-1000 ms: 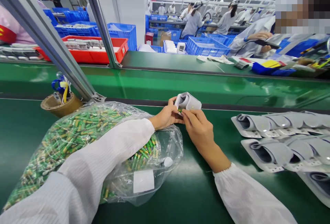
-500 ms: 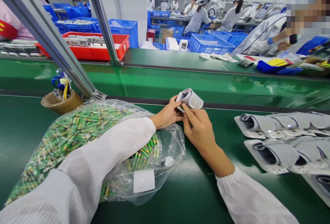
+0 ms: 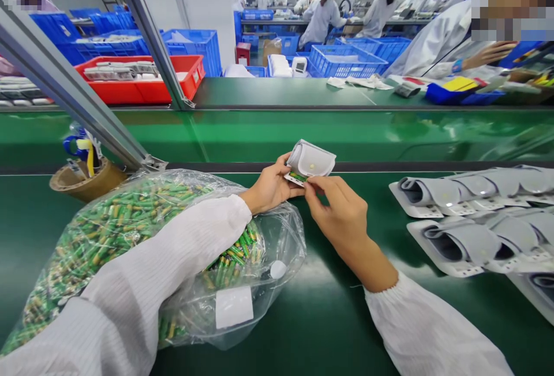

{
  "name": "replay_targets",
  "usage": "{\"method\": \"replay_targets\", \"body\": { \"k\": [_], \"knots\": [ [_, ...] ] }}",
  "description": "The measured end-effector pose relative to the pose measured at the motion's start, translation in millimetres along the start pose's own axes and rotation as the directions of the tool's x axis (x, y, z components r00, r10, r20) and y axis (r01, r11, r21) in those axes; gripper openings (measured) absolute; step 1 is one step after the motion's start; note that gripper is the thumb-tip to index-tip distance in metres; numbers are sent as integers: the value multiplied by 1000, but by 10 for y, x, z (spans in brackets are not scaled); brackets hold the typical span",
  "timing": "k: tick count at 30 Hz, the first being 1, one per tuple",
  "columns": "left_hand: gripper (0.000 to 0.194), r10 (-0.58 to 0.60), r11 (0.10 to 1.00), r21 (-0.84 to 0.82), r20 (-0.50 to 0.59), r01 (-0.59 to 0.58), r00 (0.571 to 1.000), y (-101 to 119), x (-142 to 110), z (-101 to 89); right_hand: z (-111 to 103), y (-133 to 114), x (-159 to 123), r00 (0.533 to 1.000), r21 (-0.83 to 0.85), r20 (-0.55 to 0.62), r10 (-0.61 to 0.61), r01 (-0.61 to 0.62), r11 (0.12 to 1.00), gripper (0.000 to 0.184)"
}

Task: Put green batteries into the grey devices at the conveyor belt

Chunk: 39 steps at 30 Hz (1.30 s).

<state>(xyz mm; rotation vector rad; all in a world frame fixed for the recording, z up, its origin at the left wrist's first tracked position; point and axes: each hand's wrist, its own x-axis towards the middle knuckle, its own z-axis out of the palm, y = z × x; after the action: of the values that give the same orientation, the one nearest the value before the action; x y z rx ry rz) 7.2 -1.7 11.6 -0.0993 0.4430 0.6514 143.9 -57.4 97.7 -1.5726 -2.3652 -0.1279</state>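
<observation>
My left hand (image 3: 273, 185) is closed around a white wrist blood pressure monitor with a rolled grey cuff (image 3: 312, 158). Green batteries (image 3: 298, 176) show in the monitor's open side, below the cuff. Thumb and forefinger of my right hand (image 3: 340, 209) come together at that side, right beside the batteries; whatever is between them is hidden. Under my left forearm lies a big clear plastic bag (image 3: 234, 309) full of loose green-and-gold batteries (image 3: 130, 214), with its mouth towards my right hand.
Rows of similar cuffed monitors (image 3: 467, 191) lie on the green bench (image 3: 333, 318) at right. A brown cup (image 3: 89, 183) with tools stands at left near a metal post (image 3: 151, 36). Beyond the ledge are a red bin (image 3: 190, 79), blue crates (image 3: 346, 61) and a co-worker (image 3: 437, 41).
The cuffed monitor has tipped, so its cuff flap faces me more and the green batteries show better. My right fingers have shifted to its lower edge. The view has moved slightly.
</observation>
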Motion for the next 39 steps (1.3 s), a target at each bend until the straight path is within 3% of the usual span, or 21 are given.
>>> {"method": "replay_targets", "body": {
  "k": [3,5,8,10,16,20,22,23,25,27,29,30,33,39],
  "knots": [
    [48,16,999,-31,-10,-16,1000,16,7,6,-9,-14,10,997,86,-39,72,-69,994,18],
    [45,14,998,-58,-18,-15,1000,29,6,12,1,-24,2,975,199,-57,213,-198,960,15],
    [50,12,997,-80,-25,-14,1000,42,-4,28,30,-24,-30,876,356,-12,481,-446,821,11],
    [55,15,996,-83,-35,-18,999,40,-8,35,46,-16,-57,816,418,37,577,-537,732,15],
    [56,12,998,-65,-28,-13,1000,14,-5,26,59,-38,-87,769,458,44,638,-583,671,19],
    [53,14,998,-55,-26,-16,1000,7,-6,29,101,-80,-68,636,611,142,759,-659,438,26],
    [53,17,999,-38,-40,-19,999,6,-1,29,120,-86,-66,604,635,158,782,-669,388,28],
    [55,19,999,-30,-40,-20,999,5,1,29,123,-84,-68,610,627,144,779,-665,406,28],
    [58,22,1000,-18,-25,-23,999,2,5,26,114,-72,-73,676,570,79,732,-633,524,23],
    [61,20,1000,-13,-5,-20,1000,-5,5,21,87,-51,-70,796,460,-11,606,-534,710,14],
    [61,-1,1000,-15,7,1,1000,-16,3,12,51,-26,-52,915,318,-80,395,-352,880,5],
    [60,-17,1000,-18,13,17,1000,-22,1,7,34,-12,-39,954,253,-102,283,-250,935,7],
    [60,-51,998,-21,43,52,998,-40,-2,-10,-3,21,-2,993,126,-106,52,-38,991,16],
    [54,-35,999,-32,67,37,997,-39,-7,-19,-18,34,1,999,31,-24,-21,22,999,15]
  ]
}}
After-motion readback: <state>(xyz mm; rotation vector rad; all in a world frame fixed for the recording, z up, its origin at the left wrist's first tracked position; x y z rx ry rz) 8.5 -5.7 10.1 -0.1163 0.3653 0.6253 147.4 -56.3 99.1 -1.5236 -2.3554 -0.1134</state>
